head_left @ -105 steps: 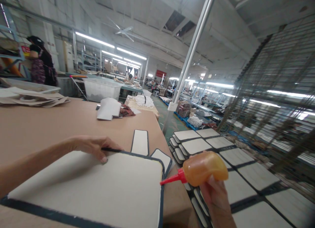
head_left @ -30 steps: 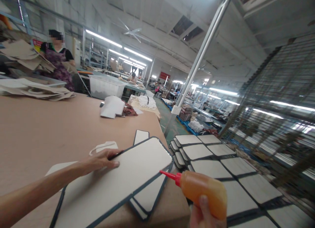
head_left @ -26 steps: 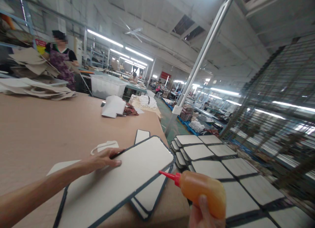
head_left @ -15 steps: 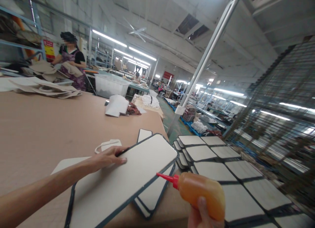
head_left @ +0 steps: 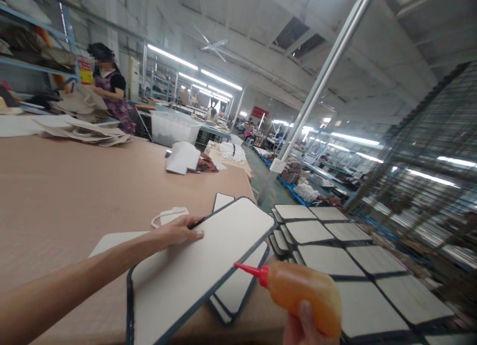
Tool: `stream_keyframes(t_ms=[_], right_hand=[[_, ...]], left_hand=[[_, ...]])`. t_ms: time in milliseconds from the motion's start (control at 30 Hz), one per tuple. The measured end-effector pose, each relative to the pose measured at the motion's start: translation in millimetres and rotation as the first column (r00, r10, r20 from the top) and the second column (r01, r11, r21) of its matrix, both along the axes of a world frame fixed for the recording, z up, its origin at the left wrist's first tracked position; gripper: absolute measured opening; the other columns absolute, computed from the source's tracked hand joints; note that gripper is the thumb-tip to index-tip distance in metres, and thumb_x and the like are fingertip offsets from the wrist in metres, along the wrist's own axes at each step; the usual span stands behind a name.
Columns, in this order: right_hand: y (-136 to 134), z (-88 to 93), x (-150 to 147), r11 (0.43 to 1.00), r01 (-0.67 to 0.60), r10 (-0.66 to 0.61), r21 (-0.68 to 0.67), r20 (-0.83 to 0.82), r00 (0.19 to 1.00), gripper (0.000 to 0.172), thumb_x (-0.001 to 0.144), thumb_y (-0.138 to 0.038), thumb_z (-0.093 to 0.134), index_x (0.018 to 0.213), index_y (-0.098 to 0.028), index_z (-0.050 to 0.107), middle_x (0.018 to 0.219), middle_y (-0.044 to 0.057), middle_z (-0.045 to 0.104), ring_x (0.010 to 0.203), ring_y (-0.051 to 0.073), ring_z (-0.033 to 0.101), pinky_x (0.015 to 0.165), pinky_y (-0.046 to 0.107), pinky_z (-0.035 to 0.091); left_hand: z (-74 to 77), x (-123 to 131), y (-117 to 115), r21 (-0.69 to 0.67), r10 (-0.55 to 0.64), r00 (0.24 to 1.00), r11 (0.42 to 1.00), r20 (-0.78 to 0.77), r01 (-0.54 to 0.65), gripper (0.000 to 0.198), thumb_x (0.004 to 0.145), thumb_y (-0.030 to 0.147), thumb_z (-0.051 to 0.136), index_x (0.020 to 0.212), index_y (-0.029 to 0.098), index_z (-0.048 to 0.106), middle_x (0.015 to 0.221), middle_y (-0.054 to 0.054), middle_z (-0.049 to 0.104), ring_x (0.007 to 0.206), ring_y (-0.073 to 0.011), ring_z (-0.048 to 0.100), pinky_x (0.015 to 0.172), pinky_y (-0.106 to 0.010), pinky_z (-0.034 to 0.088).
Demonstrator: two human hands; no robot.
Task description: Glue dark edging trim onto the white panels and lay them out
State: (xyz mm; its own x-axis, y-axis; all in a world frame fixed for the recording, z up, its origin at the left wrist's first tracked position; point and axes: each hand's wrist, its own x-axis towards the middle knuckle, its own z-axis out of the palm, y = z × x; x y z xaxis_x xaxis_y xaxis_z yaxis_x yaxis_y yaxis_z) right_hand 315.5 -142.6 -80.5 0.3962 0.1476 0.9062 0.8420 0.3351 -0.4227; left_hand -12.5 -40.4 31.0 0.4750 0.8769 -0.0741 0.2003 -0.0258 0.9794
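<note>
My left hand [head_left: 184, 229] grips the far edge of a cream panel with a dark border [head_left: 201, 260], thumb on its face and fingers tucked underneath. The panel is held tilted over the table. My right hand [head_left: 307, 325] is wrapped round a squeeze bottle [head_left: 303, 290] of amber liquid with a red pointed nozzle [head_left: 248, 269]. The nozzle tip lies at the panel's near dark edge; whether it touches cannot be made out. Beneath the held panel, more dark-edged panels [head_left: 238, 288] lie stacked on the table, partly hidden.
Rows of stacked dark-edged panels [head_left: 328, 253] stand at the right. The brown table [head_left: 93, 186] bears a white strap piece [head_left: 171, 215], white sheets [head_left: 182, 157] and beige cut pieces [head_left: 85, 131]. A metal pole [head_left: 316, 96] rises beyond the table; a co-worker [head_left: 112, 89] stands at the far left.
The held panel and my left hand have shifted slightly to the right in view. The nozzle tip sits a little further left along the panel's near edge. Both hands keep their grip.
</note>
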Motion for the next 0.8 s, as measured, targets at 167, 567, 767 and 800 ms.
stream_keyframes(t_ms=[167,567,767,800], right_hand=[[-3.6,-2.4,-11.4,0.999,-0.048,0.048,0.006,-0.02,0.999,0.019,0.067,-0.033,0.075,0.07,-0.016,0.067,0.096,0.017,0.065,0.098,0.044,0.06,0.072,0.06,0.052],[-10.6,29.4,-22.9,0.961,-0.277,0.258,-0.027,-0.286,0.923,0.043,0.06,-0.043,0.081,0.091,-0.016,0.067,0.071,0.007,0.066,0.067,0.026,0.064,0.054,0.038,0.056],[-13.3,25.6,-22.2,0.963,-0.264,0.253,-0.044,-0.172,0.952,0.035,0.064,-0.035,0.08,0.09,-0.017,0.066,0.072,0.007,0.066,0.069,0.025,0.064,0.056,0.036,0.055],[-14.8,23.7,-23.8,0.969,-0.236,0.222,-0.07,-0.163,0.961,0.033,0.066,-0.035,0.078,0.091,-0.017,0.065,0.076,0.008,0.067,0.073,0.026,0.064,0.06,0.038,0.055]], left_hand=[[0.3,4.6,0.2,-0.066,0.056,0.997,0.996,0.056,-0.052,0.046,0.06,0.037,0.065,0.1,0.015,0.068,0.079,-0.003,0.071,0.088,-0.0272,0.063,0.072,-0.03,0.049],[-11.4,9.8,14.8,-0.161,0.096,0.979,0.985,0.181,-0.067,0.043,0.054,0.032,0.072,0.092,0.014,0.068,0.074,-0.002,0.071,0.075,-0.0224,0.065,0.065,-0.027,0.05],[-4.5,11.5,18.5,-0.22,0.143,0.974,0.97,0.177,-0.102,0.046,0.049,0.031,0.076,0.091,0.014,0.069,0.074,-0.003,0.072,0.068,-0.0214,0.066,0.059,-0.027,0.051],[-4.3,11.4,19.5,-0.225,0.158,0.972,0.967,0.175,-0.117,0.046,0.048,0.031,0.077,0.09,0.014,0.07,0.073,-0.003,0.072,0.067,-0.0214,0.066,0.059,-0.027,0.051]])
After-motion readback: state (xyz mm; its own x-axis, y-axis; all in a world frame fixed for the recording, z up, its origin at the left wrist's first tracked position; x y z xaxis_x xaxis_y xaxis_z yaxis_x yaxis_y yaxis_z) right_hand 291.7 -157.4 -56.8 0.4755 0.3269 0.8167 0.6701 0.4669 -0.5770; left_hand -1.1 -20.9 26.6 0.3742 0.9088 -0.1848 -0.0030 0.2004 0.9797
